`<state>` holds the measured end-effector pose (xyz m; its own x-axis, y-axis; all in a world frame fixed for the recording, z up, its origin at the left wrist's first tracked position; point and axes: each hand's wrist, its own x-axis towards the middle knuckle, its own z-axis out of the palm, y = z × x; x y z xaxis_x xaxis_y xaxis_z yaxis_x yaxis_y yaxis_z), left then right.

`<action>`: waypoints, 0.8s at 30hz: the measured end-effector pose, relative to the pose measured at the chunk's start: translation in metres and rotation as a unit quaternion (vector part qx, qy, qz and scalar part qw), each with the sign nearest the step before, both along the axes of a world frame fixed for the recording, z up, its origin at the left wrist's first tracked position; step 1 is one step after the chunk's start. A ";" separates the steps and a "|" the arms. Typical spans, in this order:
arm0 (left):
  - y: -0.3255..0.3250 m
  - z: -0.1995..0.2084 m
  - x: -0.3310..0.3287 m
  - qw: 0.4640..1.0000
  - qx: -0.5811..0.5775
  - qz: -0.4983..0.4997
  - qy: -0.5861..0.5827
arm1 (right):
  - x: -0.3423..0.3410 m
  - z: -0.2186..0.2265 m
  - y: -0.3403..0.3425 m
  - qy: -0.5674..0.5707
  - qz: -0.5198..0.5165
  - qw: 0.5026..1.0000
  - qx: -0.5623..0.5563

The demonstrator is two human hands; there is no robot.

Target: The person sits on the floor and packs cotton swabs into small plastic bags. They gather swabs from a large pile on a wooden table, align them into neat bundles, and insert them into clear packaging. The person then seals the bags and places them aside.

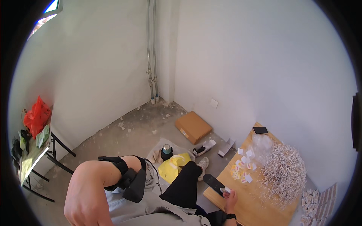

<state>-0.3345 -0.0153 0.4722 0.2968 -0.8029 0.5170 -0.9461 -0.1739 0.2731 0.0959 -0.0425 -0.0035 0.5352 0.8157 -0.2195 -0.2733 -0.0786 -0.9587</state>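
Note:
My left hand (86, 203) is raised close at the lower left, bent at the wrist, its fingers running out of the picture. A black strapped device (132, 184) sits on that arm. At the near left edge of the wooden table, my right hand (230, 200) closes on a small white card-like piece (225, 190). Beside it lies a long dark device (214, 184). Farther along, small white and yellow cards (243, 165) lie scattered next to a large heap of thin white sticks (284, 173).
A black phone (260, 130) lies at the far end of the wooden table (230, 177). On the floor are a cardboard box (193, 127), a yellow bag (171, 169) and a dark bottle (166, 151). Stacked bundles (318, 203) stand at right. A red bag (37, 116) sits on a left-hand table.

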 end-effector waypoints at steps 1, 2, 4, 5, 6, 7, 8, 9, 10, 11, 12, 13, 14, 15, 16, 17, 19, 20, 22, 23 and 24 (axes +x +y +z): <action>-0.003 -0.001 0.000 1.000 -0.009 -0.007 -0.009 | 0.004 -0.001 -0.002 -0.004 -0.010 1.000 0.000; -0.009 0.002 -0.002 1.000 -0.021 -0.006 -0.010 | -0.001 -0.001 0.000 -0.004 -0.001 1.000 0.000; -0.021 0.006 -0.005 0.999 -0.045 -0.006 -0.013 | -0.009 0.001 0.004 -0.004 0.014 1.000 -0.008; -0.026 0.007 -0.007 0.998 -0.057 -0.013 -0.020 | -0.009 0.000 0.006 -0.005 0.013 1.000 -0.004; -0.029 0.008 -0.009 0.997 -0.071 -0.024 -0.028 | -0.007 0.002 0.005 -0.006 0.009 1.000 0.000; -0.031 0.010 -0.012 0.995 -0.085 -0.035 -0.037 | -0.006 0.004 0.006 -0.008 0.008 1.000 0.005; -0.033 0.010 -0.013 0.993 -0.097 -0.049 -0.053 | 0.000 0.006 0.009 -0.015 0.007 1.000 0.011; -0.032 0.012 -0.016 0.989 -0.108 -0.075 -0.067 | 0.007 0.006 0.010 -0.029 0.008 1.000 0.007; -0.032 0.012 -0.018 0.983 -0.123 -0.108 -0.085 | 0.008 0.004 -0.002 -0.022 -0.008 1.000 -0.007; -0.037 0.015 -0.019 0.976 -0.139 -0.128 -0.104 | 0.005 0.004 0.001 -0.011 -0.009 1.000 -0.007; -0.039 0.009 -0.017 0.967 -0.169 -0.135 -0.133 | -0.001 0.003 0.006 0.001 -0.008 1.000 -0.005; -0.018 -0.014 -0.011 0.945 -0.243 -0.098 -0.194 | 0.002 0.001 0.002 -0.015 -0.028 1.000 -0.002; -0.011 -0.022 -0.007 0.921 -0.309 -0.027 -0.235 | -0.017 -0.001 0.007 0.001 -0.003 1.000 -0.003; 0.004 -0.048 -0.003 0.881 -0.419 0.064 -0.211 | -0.020 0.000 0.009 0.004 -0.001 1.000 -0.001; 0.033 -0.069 0.004 0.858 -0.490 0.112 -0.106 | -0.017 0.003 0.008 0.002 -0.009 1.000 -0.004; 0.056 -0.104 0.035 0.779 -0.604 0.147 -0.085 | -0.014 0.005 0.005 -0.006 -0.018 1.000 0.007; 0.096 -0.181 0.104 0.635 -0.717 0.281 0.061 | 0.000 -0.001 -0.004 -0.033 -0.033 0.999 0.014; 0.098 -0.213 0.139 0.577 -0.721 0.361 0.130 | -0.002 0.000 -0.006 -0.036 -0.037 0.999 0.013; 0.101 -0.288 0.182 0.511 -0.657 0.432 0.347 | -0.012 0.004 -0.004 -0.016 -0.075 0.997 0.010; 0.093 -0.315 0.201 0.485 -0.642 0.475 0.356 | -0.015 0.009 -0.007 -0.019 -0.075 0.997 0.018; 0.087 -0.340 0.218 0.461 -0.620 0.519 0.366 | -0.015 0.014 -0.005 -0.015 -0.069 0.997 0.025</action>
